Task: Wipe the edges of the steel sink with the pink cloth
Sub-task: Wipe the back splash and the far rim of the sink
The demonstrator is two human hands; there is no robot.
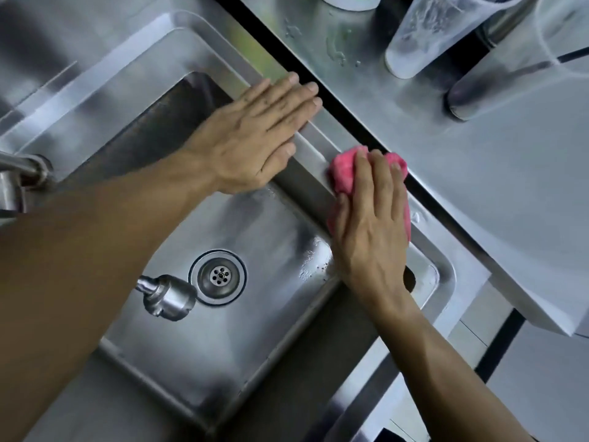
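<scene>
The steel sink (441, 275) fills the middle of the view, its basin holding a round drain (218, 276). My right hand (371, 224) presses the pink cloth (344, 170) flat onto the sink's right rim, beside the black gap that separates it from the counter. Most of the cloth is hidden under my fingers. My left hand (255, 135) lies flat with fingers together on the same rim, farther along it, holding nothing. The two hands are a short way apart.
A steel tap spout (167, 296) hangs over the basin near the drain, its base (19, 177) at the left. On the wet counter (414, 116) at the right stand a clear tumbler (424, 36), a dark tumbler (497, 81) and a white container (350, 1).
</scene>
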